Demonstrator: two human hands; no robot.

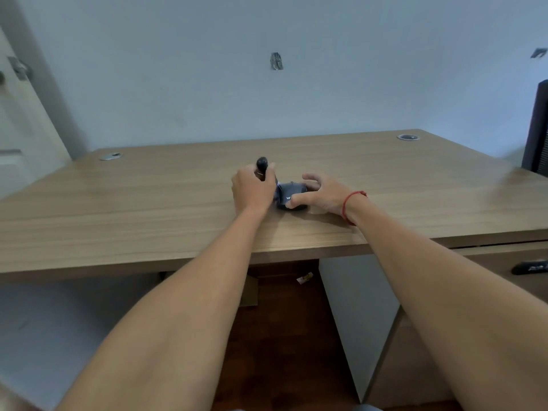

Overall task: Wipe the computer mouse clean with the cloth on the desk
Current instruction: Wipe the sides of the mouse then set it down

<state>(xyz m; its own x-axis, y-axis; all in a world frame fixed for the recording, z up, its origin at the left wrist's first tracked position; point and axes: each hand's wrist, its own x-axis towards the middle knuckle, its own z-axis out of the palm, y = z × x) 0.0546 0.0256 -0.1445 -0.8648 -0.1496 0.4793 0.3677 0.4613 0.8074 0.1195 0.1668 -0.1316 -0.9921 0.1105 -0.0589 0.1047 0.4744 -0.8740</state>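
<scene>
The computer mouse [290, 197] lies flat on the wooden desk [148, 203], a little back from the near edge and about midway along it. It is dark, with a small white logo on its near end. Its long axis appears to run roughly front to back, slightly angled; which end is the button end cannot be told.

The right hand's fingers [311, 180] are spread and curved loosely around the mouse, fingertips at its far right side and the thumb touching its near end by the logo, so the right hand [323, 194] steadies the mouse rather than clenching it. A red string bracelet [351, 204] circles the wrist.

Just left of the mouse, the left hand [252, 189] is closed in a fist around a dark object [262, 164] that sticks up above the knuckles; blur hides whether this is the bunched cloth. The fist touches or nearly touches the mouse's left side.

Beyond the mouse, two round metal cable grommets [408, 137] sit at the desk's back corners.
</scene>
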